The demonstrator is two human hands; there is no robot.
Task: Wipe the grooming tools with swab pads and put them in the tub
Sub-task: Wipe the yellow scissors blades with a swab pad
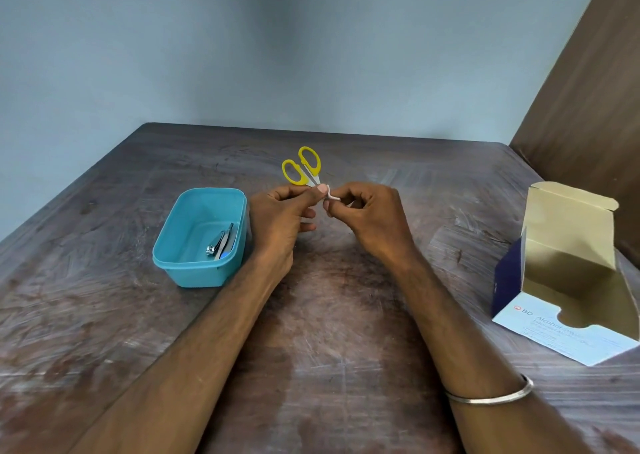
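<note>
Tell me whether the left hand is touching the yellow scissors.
Touching. The head view shows the left hand holding the yellow scissors just below the handles, its fingers pinched on the metal.

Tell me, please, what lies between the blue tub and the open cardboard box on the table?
In the head view, the left hand holding the yellow scissors and the right hand pinching a white swab pad sit between tub and box.

Your tub sits on the bench toward its left edge, with clippers inside. The scissors are right of it, toward the far edge. The swab box stands at the right edge.
</note>
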